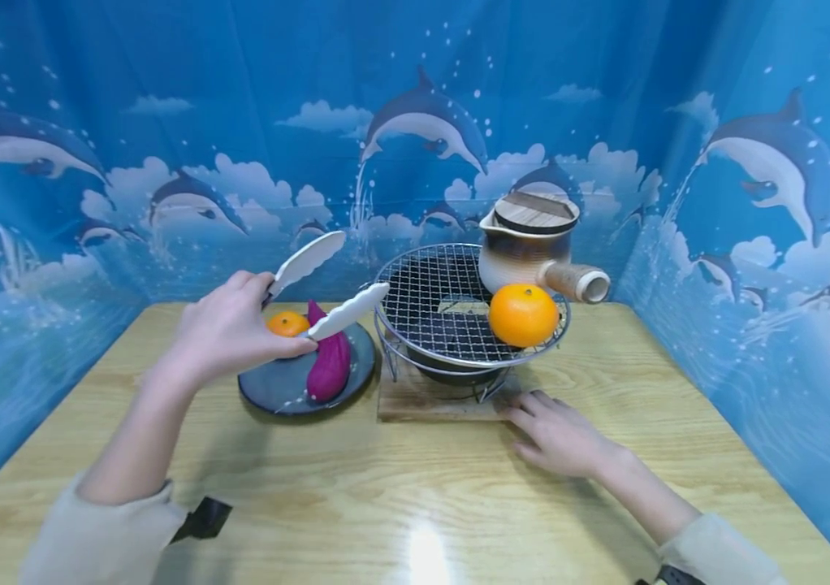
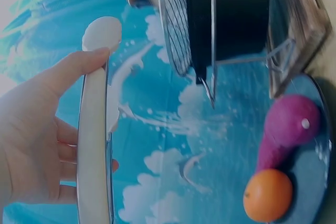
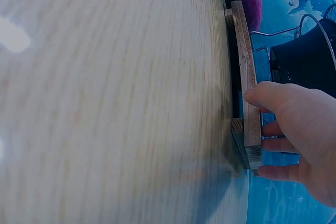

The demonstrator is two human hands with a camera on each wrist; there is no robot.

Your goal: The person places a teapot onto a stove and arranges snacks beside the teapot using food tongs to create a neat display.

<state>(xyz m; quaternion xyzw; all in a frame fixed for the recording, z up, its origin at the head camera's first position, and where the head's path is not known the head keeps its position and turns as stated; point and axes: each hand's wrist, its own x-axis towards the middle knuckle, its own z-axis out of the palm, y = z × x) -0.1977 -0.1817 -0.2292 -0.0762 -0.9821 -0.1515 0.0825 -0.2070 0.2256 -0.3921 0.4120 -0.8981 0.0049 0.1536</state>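
Parts I lose from here
The left hand [image 1: 228, 329] hides the grip of the tongs [image 1: 351, 312] and some of the orange [image 1: 287, 322] on the plate [image 1: 261, 388] in my head view; the left wrist view's bottom edge cuts the tongs off. A second orange [image 1: 523, 317], on the mesh [image 1: 422, 280], covers part of the pot [image 1: 517, 256]. In my right wrist view the wooden board [image 3: 245, 51] masks some of the right hand's [image 3: 307, 129] fingertips, and the right edge crops the black stove [image 3: 299, 61].

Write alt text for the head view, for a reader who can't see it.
A left hand holds parted white-tipped tongs above a dark plate with an orange and a purple eggplant. The right hand touches a wooden board under a round wire grill, on which sit another orange and a lidded pot. Behind hangs a blue dolphin curtain.
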